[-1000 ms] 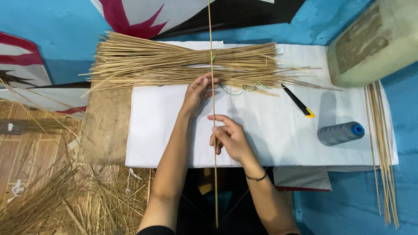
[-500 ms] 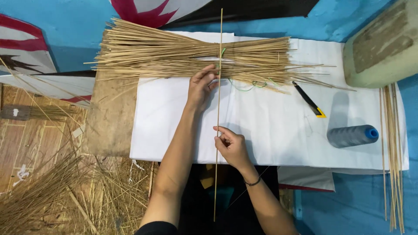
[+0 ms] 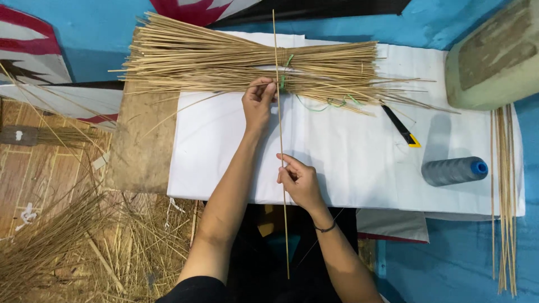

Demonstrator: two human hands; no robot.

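Observation:
A long thin bamboo stick (image 3: 279, 134) runs straight away from me over the white paper sheet (image 3: 348, 146). My right hand (image 3: 298, 179) pinches it near its lower half. My left hand (image 3: 258, 101) pinches the same stick higher up, right at the edge of a big bundle of sticks (image 3: 224, 64). That bundle lies crosswise at the far side of the sheet, tied with a green string (image 3: 285, 78) at its middle.
A grey thread spool with a blue core (image 3: 453, 170) and a black and yellow cutter (image 3: 401, 127) lie on the right of the sheet. Several loose sticks (image 3: 505, 191) lie along the right edge. Straw scraps (image 3: 73, 247) cover the wooden floor at left.
My left hand has slid up the stick toward the bundle. The right hand stays pinched lower on the stick, and the view has shifted slightly.

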